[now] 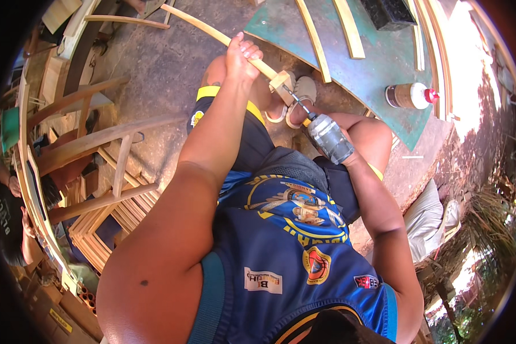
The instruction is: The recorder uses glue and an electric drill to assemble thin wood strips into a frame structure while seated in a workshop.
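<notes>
Drill [331, 139] points lengthwise up-left, bit [296, 100] apparently touching block [279, 79].

We count two bare hands, one left [242, 59] and one right [348, 150], with one grey power drill [329, 137] and one drill bit [296, 101] between them. One long wooden strip [195, 24] meets one small wood block [280, 81]. On one green bench [378, 74], we see one brown-and-white bottle [407, 96] with one red cap [432, 96], one black box [387, 12] and, left of it, two pale slats [350, 31]; we cannot number the bunched lengths [436, 51] on the right. One blue jersey [229, 286] bears one large emblem [303, 206] and three smaller patches [316, 265]. At far left, the stacked wooden pieces [94, 232] overlap too closely for us to tally.
</notes>
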The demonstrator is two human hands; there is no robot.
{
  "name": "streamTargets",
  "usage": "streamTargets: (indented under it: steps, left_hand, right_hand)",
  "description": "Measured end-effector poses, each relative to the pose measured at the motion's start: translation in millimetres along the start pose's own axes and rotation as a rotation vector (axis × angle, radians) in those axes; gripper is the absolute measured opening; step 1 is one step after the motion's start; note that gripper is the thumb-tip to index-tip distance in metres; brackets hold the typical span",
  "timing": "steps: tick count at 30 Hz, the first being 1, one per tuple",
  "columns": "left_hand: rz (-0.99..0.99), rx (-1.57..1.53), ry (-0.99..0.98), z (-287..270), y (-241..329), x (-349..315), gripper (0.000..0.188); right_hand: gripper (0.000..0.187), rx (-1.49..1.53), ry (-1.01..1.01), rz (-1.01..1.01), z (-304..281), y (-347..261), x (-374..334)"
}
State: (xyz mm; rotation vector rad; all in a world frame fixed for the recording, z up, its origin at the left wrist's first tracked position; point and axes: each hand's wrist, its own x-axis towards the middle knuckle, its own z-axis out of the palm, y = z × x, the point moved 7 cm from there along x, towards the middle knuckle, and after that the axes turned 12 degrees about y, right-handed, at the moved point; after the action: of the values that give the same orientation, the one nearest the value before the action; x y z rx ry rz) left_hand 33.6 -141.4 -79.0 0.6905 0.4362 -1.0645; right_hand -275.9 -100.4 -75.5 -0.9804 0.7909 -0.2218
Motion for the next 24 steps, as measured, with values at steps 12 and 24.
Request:
streamTargets:
  steps: [12, 24]
  left_hand:
    - [0.012, 0.034, 0.018, 0.5, -0.9, -1.6, 0.034]
    - [0.007, 0.043, 0.017, 1.7, -4.7, -2.1, 0.039]
  right_hand:
    - [0.029, 0.224, 0.101, 0.049, -14.1, 20.1, 9.9]
    - [0.033, 0.203, 0.079, 0.098, -9.4, 13.8, 4.4]
